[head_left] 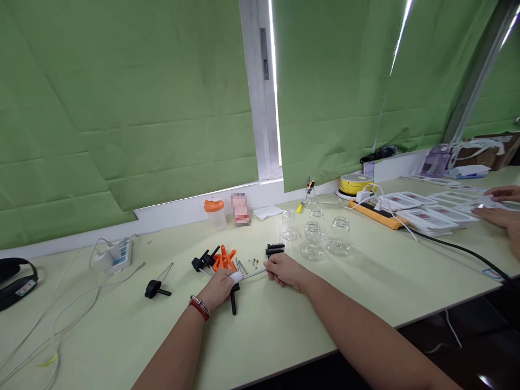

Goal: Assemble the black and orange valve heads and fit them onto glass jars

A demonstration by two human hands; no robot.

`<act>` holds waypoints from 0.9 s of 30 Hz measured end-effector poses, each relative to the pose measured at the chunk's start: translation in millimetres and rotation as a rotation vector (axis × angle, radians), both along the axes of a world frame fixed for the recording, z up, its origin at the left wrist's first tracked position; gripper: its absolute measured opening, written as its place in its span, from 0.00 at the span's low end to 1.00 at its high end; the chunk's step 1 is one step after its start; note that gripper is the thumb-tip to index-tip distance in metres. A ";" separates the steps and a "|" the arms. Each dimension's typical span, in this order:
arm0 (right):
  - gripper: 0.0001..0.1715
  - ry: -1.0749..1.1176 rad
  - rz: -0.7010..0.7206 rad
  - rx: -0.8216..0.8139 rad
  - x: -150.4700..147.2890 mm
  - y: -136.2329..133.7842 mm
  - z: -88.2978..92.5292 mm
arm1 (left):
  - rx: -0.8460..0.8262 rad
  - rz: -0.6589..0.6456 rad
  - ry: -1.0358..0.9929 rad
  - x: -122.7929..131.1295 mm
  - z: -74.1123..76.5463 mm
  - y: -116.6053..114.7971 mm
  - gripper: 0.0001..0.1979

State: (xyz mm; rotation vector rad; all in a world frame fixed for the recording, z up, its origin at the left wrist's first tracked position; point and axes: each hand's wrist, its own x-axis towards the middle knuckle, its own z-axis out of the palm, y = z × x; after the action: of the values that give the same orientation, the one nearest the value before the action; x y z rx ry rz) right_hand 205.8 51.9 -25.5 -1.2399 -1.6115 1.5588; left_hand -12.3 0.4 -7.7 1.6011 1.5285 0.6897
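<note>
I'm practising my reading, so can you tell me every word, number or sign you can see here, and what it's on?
No words, numbers or signs are clear enough to read.
Label on the black headphones: too small.
Pink thing at the back: blurred out.
White cards, right: print too small.
Sticker on the table, right: too small.

Perhaps four jars [312,246] obstruct beyond the right hand [285,271].

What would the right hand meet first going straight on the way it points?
Likely the small bits just left of the right hand. Its height above the table is unclear, so it may pass over them.
</note>
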 end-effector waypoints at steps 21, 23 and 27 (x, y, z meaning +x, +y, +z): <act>0.23 -0.021 0.045 0.004 1.0 5.3 -7.1 | -0.021 -0.001 0.015 1.3 1.9 0.0 0.18; 0.21 0.045 0.063 -0.017 3.8 7.7 -7.0 | -0.029 0.004 0.009 1.4 1.9 0.1 0.18; 0.13 0.158 0.129 -0.031 9.7 10.3 -6.1 | -0.032 0.013 0.014 1.3 2.0 0.5 0.19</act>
State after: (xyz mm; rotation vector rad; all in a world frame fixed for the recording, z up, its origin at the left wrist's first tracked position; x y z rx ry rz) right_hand 215.6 62.2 -31.6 -1.0178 -1.5978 1.7211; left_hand -11.1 0.8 -5.7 1.5769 1.5537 0.6593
